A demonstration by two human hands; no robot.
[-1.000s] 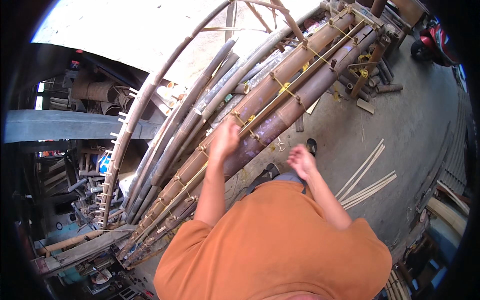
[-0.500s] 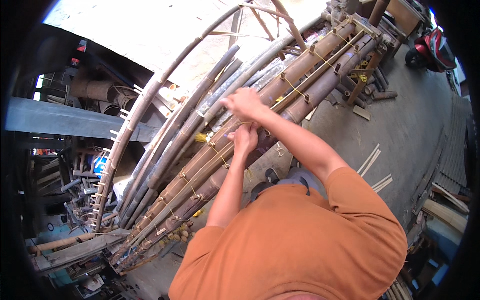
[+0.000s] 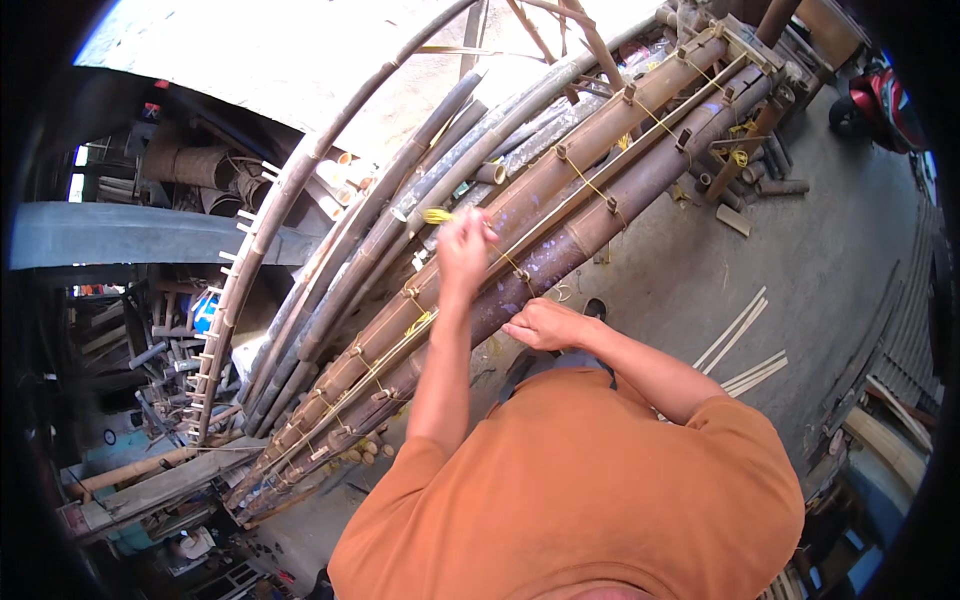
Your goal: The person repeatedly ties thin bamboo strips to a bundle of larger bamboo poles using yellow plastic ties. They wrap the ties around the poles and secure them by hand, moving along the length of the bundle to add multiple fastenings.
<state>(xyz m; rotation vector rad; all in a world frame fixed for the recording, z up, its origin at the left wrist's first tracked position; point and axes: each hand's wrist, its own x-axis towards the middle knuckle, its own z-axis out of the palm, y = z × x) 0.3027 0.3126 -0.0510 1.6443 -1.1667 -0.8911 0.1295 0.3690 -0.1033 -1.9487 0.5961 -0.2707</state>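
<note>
Two long brown bamboo poles (image 3: 540, 195) lie side by side on a slant before me, with a thin strip between them and short pegs (image 3: 612, 204) along them. Yellow cord (image 3: 590, 185) runs across the poles from peg to peg. My left hand (image 3: 464, 255) is closed over the far pole, gripping yellow cord; a yellow bundle (image 3: 438, 215) shows beside its fingers. From that hand a strand slants down to a peg on the near pole. My right hand (image 3: 545, 325) is curled shut just this side of the near pole; whatever its fingers hold is hidden.
Grey poles (image 3: 400, 225) lie beyond the bamboo, and a curved pole with pale pegs (image 3: 245, 255) arches at the left. Pale strips (image 3: 735, 330) lie on the concrete floor (image 3: 800, 270) at right. A red motorbike (image 3: 885, 110) stands at the far right.
My hands were close together over the poles; they have drawn apart. The right came down toward me, while the left rose slightly away. The yellow bundle moved up and right.
</note>
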